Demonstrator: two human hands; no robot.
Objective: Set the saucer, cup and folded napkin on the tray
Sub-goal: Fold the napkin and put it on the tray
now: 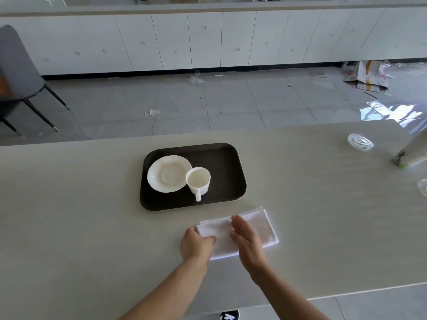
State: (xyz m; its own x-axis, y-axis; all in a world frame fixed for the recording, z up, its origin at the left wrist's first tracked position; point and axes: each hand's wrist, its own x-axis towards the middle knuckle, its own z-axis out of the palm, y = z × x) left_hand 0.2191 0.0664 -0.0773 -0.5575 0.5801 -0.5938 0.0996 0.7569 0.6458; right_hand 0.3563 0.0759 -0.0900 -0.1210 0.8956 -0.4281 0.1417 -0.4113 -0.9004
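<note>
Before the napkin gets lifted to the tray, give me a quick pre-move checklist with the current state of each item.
1. Saucer on the tray: ok, it lies in the left half.
2. Cup on the tray: ok, upright beside the saucer, not on it.
3. Napkin folded: ok as a flat rectangle; whether the folding is finished, cannot tell.
4. Napkin on the tray: not ok, it lies on the table in front of the tray.
5. Free room on the tray: ok, the right half is bare.
6. Hold on the napkin: not ok, the left hand rests on its left end and the right hand lies flat on top; neither grips it.
</note>
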